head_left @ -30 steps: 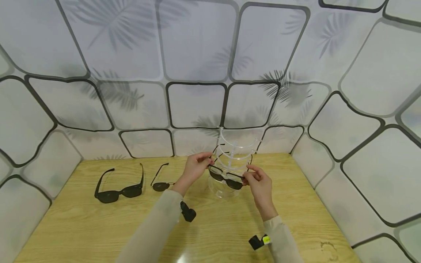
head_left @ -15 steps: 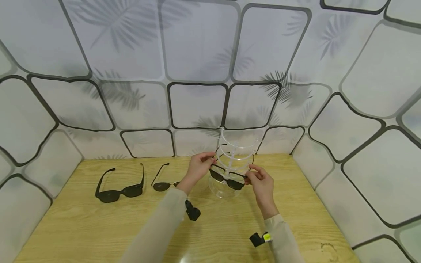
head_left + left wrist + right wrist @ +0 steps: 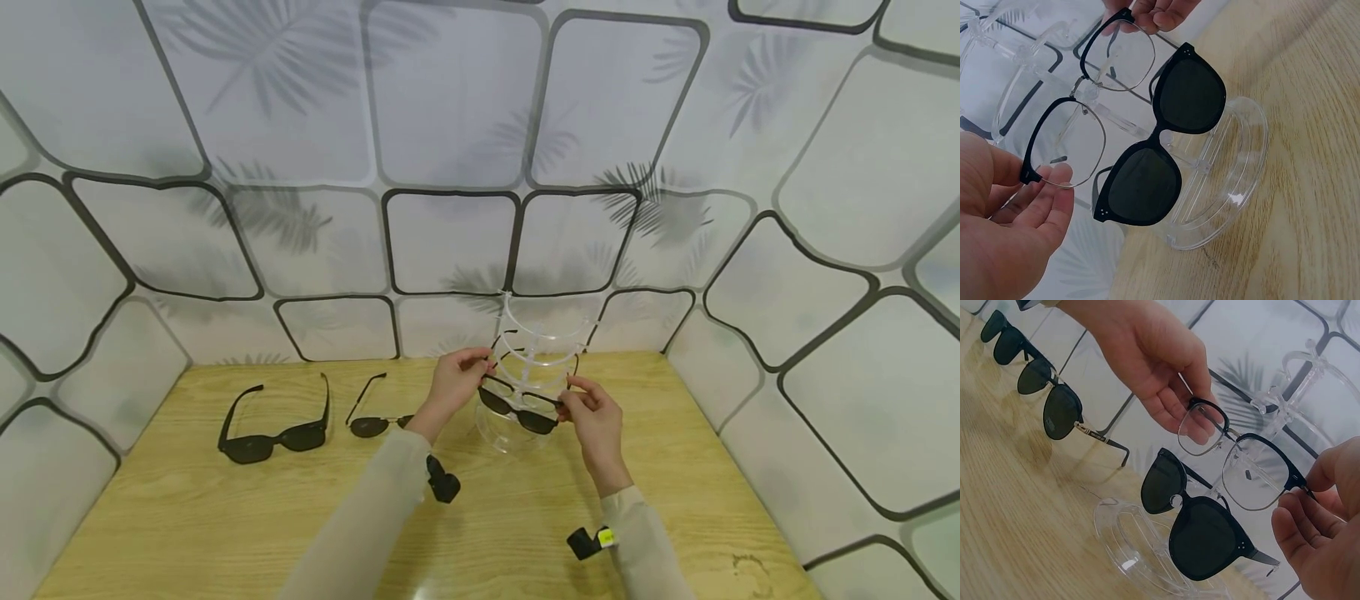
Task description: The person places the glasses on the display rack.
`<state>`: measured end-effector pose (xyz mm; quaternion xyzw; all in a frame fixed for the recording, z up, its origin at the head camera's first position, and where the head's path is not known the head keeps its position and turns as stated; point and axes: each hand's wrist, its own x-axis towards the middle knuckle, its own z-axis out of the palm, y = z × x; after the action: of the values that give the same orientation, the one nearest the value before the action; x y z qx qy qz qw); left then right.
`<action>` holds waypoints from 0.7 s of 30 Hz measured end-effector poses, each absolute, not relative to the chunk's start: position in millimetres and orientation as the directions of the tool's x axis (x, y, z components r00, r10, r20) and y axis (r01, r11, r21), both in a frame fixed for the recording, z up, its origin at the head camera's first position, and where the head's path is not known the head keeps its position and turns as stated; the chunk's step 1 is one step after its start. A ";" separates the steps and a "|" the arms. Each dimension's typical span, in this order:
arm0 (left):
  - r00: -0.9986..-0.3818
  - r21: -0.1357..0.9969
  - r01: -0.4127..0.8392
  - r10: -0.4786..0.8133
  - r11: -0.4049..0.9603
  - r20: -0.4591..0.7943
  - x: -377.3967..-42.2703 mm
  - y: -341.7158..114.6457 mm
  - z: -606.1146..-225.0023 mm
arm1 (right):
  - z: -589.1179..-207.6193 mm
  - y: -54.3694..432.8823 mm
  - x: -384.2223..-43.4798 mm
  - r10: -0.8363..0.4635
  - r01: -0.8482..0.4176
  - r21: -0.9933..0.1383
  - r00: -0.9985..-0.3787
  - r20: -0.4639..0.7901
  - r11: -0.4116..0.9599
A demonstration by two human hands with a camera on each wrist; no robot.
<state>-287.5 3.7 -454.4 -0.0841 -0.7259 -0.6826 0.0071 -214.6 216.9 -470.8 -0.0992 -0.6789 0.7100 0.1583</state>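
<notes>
Both hands hold one pair of clear-lens eyeglasses (image 3: 1270,449) with black upper rims, at a clear display stand (image 3: 517,440). My left hand (image 3: 452,382) pinches the left end, where arm meets frame. At the other end, my right hand (image 3: 595,421) pinches the corner between thumb and fingers. Black sunglasses (image 3: 1192,94) sit on the stand just below the eyeglasses, lenses facing me. The eyeglasses' arms point back toward the stand's upright, along its curved clear bars.
Left of the stand, large black sunglasses (image 3: 251,448) and thin-framed dark sunglasses (image 3: 369,427) lie on the wooden table (image 3: 187,533) with arms unfolded. My left forearm partly covers the thin-framed pair. Patterned walls (image 3: 450,242) enclose the back and sides.
My left hand and forearm have shifted slightly right, and the eyeglasses moved a little with both hands. Over the last half second almost nothing has moved.
</notes>
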 end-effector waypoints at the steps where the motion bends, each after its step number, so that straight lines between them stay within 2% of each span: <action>1: -0.986 0.990 0.132 0.112 0.053 0.126 -287.5 3.8 -454.5 | -471.3 217.0 -214.8 0.359 -0.090 -0.996 -0.931 0.073 -0.029; 21: -0.984 0.988 0.134 0.125 0.073 0.124 -290.9 4.5 -457.5 | -474.5 216.7 -216.9 0.366 -0.066 -0.998 -0.929 0.054 -0.022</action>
<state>-290.9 4.5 -457.5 -0.0885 -0.7325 -0.6750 0.0032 -216.9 216.7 -474.5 -0.1100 -0.6824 0.7062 0.1532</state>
